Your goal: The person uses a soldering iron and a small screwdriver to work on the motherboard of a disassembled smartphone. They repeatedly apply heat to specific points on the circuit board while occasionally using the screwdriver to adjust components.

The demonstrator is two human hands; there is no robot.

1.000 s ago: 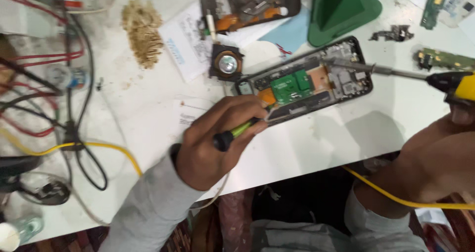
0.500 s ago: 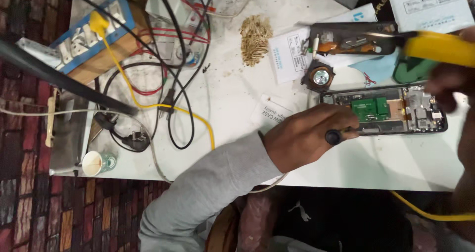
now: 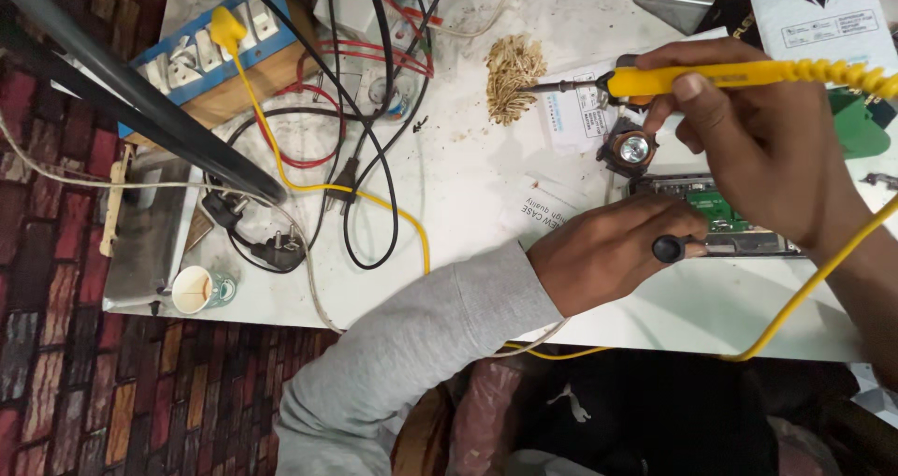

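Two hands busy: right hand (image 3: 748, 130) w/ grip closed round yellow soldering iron (image 3: 711, 79), tip at brass wool pad (image 3: 513, 76). Left hand (image 3: 608, 252) pinches black-handled tool (image 3: 669, 248) against opened phone (image 3: 725, 216), right side of white desk (image 3: 468, 186). Phone board prob. light, fragile; hold by frame edges.

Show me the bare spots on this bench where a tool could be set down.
Bare white table lies between the black cables and the brass wool; another strip runs below the opened phone. Crowded: the cable tangle beside the power strip.
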